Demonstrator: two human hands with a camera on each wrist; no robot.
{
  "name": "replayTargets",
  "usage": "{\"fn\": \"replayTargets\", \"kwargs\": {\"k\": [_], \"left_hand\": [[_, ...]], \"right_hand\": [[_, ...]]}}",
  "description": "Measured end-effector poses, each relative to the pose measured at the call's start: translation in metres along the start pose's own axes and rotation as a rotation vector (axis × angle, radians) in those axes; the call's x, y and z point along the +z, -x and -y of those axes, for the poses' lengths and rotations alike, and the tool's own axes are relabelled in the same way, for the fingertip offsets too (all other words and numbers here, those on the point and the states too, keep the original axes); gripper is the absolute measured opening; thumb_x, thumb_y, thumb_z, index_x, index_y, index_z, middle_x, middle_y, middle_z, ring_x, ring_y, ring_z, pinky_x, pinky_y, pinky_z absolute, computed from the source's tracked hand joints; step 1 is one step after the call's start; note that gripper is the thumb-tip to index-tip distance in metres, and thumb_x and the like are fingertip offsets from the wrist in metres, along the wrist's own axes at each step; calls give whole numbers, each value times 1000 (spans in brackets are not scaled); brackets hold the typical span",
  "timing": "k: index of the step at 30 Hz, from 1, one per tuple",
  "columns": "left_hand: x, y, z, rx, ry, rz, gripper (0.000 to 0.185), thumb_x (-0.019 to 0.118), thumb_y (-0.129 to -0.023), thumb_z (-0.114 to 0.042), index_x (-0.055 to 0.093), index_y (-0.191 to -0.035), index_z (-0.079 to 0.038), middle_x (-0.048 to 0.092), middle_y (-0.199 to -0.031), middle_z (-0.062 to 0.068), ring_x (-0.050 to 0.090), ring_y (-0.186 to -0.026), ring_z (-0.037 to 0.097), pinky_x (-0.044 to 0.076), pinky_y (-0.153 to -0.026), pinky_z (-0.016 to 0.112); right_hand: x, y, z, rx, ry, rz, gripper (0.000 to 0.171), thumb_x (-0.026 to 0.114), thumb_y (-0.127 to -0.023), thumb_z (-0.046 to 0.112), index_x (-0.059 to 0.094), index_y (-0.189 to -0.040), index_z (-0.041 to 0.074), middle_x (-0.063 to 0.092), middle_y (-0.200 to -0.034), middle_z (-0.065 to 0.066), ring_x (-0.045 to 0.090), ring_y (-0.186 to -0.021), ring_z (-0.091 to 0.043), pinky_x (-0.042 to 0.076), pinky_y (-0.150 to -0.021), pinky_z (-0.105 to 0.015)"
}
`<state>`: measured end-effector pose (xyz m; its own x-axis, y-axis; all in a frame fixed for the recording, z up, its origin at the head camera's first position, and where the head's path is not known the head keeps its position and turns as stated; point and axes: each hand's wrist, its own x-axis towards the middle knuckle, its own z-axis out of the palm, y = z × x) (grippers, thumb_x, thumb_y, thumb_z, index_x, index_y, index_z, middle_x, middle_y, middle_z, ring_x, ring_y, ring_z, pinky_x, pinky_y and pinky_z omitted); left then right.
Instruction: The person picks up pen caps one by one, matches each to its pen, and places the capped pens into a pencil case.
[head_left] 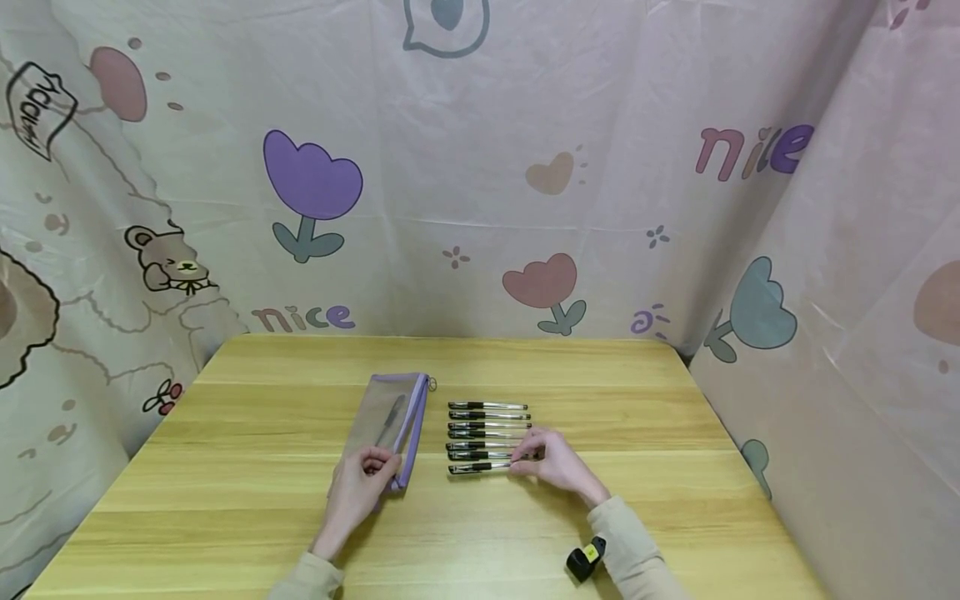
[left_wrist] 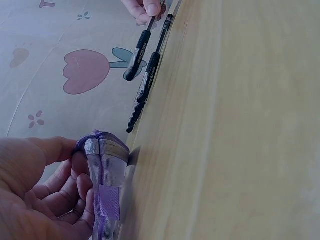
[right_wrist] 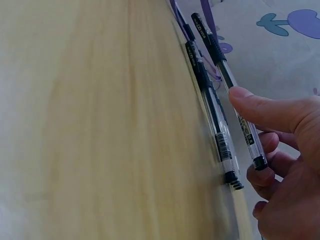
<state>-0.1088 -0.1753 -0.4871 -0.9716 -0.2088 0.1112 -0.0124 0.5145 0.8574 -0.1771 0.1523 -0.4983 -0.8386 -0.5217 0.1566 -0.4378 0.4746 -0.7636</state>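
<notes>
A mesh pencil case (head_left: 371,417) with purple zipper trim lies on the table, its zipped side parted, and one pen (head_left: 390,419) shows inside. My left hand (head_left: 356,492) pinches the near end of the case between thumb and fingers; the left wrist view shows the purple edge (left_wrist: 110,200) up close. To the right, several black-capped clear gel pens (head_left: 487,415) lie in a row, caps toward the case. My right hand (head_left: 553,460) pinches a gel pen (right_wrist: 230,80) by its clear barrel, lifted just above the table beside the others.
A black and yellow tape measure (head_left: 585,559) sits near the front of the wooden table (head_left: 225,467), close to the right sleeve. A printed curtain (head_left: 450,192) hangs behind the table and along both sides.
</notes>
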Motion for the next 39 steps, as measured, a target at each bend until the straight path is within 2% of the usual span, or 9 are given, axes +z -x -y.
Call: {"fn": "replayTargets", "kwargs": {"k": [6, 13, 19, 25, 29, 33, 39], "left_hand": [[0, 0, 0, -1, -1, 2, 13, 75, -89, -15, 70, -89, -3, 73, -77, 4, 55, -63, 1, 45, -63, 19], [0, 0, -1, -1, -1, -2, 13, 75, -89, -16, 70, -88, -3, 73, -77, 4, 55, -63, 1, 45, -63, 19], [0, 0, -1, -5, 3, 4, 14, 75, -90, -16, 70, -88, -3, 72, -76, 4, 55, -63, 1, 45, -63, 19], [0, 1, -1, -4, 2, 3, 14, 75, -90, -17, 70, -88, -4, 72, -76, 4, 55, -63, 1, 45, -63, 18], [0, 1, -1, -4, 7, 0, 14, 75, -90, -17, 70, -87, -4, 72, -76, 4, 55, -63, 0, 45, -62, 18], [0, 1, -1, -6, 10, 0, 14, 75, -90, -16, 70, -87, -3, 72, -76, 4, 54, -62, 1, 45, -62, 18], [0, 1, -1, -5, 4, 0, 14, 74, -89, -16, 70, -86, -3, 72, -75, 3, 54, -61, 1, 45, -61, 19]], "right_hand": [[-6, 0, 1, 29, -40, 38, 12, 80, -84, 15, 77, -93, 8, 67, -90, -5, 50, -76, -2, 43, -69, -17], [-9, -3, 3, 7, -70, 61, 12, 79, -84, 12, 76, -92, 5, 70, -86, -10, 47, -68, -2, 39, -62, -15], [-12, -5, 11, 64, -87, 97, 11, 76, -87, 13, 75, -95, 5, 65, -81, -2, 47, -65, -1, 39, -60, -15], [-16, -9, 17, 53, -82, 122, 10, 72, -90, 11, 74, -96, 3, 58, -76, 3, 47, -67, -3, 40, -61, -16], [-19, -13, 17, 23, -54, 135, 11, 71, -91, 11, 74, -97, 2, 65, -79, -1, 48, -66, -1, 41, -60, -16], [-21, -17, 18, 38, -57, 172, 15, 70, -92, 12, 73, -100, -1, 71, -86, -12, 51, -68, -3, 43, -62, -16], [-24, -25, 24, 54, -92, 224, 17, 66, -95, 11, 72, -101, -4, 70, -87, -23, 52, -67, -5, 43, -60, -17]]}}
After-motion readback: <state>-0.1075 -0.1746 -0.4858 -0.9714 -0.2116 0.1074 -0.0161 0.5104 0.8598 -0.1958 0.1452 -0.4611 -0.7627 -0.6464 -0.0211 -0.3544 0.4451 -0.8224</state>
